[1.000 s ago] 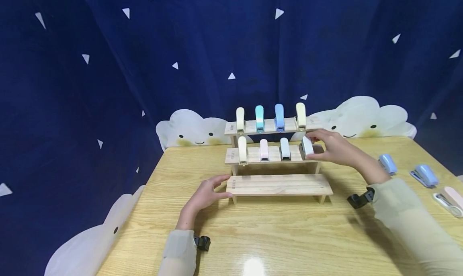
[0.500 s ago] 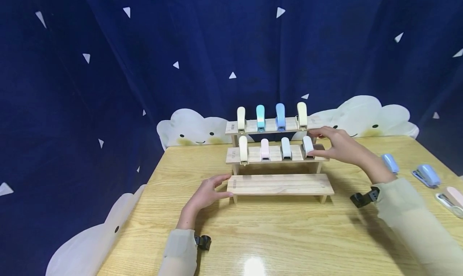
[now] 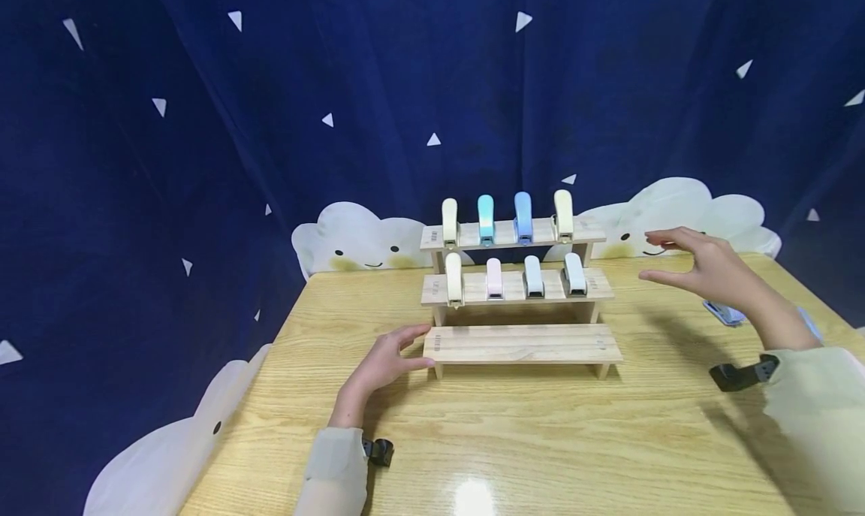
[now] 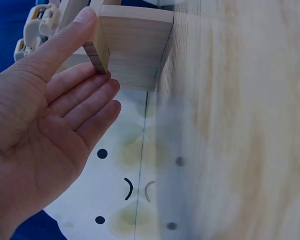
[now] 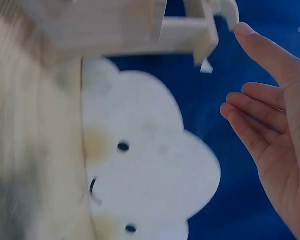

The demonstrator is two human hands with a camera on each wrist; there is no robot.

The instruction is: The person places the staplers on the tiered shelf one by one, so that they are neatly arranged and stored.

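Observation:
A three-tier wooden display rack (image 3: pixel 520 345) stands on the table. My left hand (image 3: pixel 387 362) holds the left end of its lowest board between thumb and fingers; the left wrist view shows the board end (image 4: pixel 97 47) between them. Over the table, right of the rack, my right hand (image 3: pixel 716 272) hangs in the air, thumb and fingers apart, holding nothing. On the middle tier stand staplers: a cream stapler (image 3: pixel 453 279), a pink stapler (image 3: pixel 495 278), a pale blue stapler (image 3: pixel 533 277) and a greyish-white stapler (image 3: pixel 574 274) at the right.
Several more staplers stand on the top tier, among them a turquoise stapler (image 3: pixel 486 220) and a blue stapler (image 3: pixel 523 218). At the table's right lies another blue stapler (image 3: pixel 724 313), partly behind my right arm. A dark blue curtain (image 3: pixel 378 88) with cloud shapes hangs behind.
My right hand has let go of the greyish-white stapler on the middle tier and moved away to the right. The stapler now stands straighter. My left hand has stayed in place.

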